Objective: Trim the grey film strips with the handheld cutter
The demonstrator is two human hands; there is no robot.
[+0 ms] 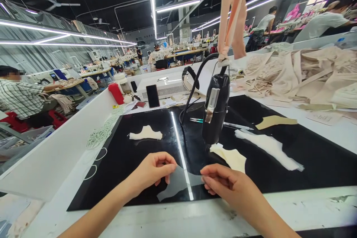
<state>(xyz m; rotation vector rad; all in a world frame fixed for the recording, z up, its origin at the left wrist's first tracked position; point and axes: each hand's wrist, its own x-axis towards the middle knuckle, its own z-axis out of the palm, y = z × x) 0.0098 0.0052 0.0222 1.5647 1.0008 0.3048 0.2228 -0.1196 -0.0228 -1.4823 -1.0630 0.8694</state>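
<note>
My left hand (152, 173) and my right hand (225, 186) both pinch a thin, see-through film piece (177, 185) just above a glossy black work surface (320, 163), near its front edge. A cream fabric piece (230, 156) lies just beyond my right hand. Right above it hangs a black hand tool (215, 109) with a cord, hung from peach straps (232, 11). Another cream piece (145, 134) lies farther left, and a long white piece (269, 148) to the right.
A pen (223, 122) and a tan cut piece (275, 121) lie on the black surface. Coils of white elastic (102, 134), a red bottle (116, 93), a phone (153, 96) and a white box (167, 86) sit at the back. Beige fabric (306, 74) is heaped right. Other people work at distant tables.
</note>
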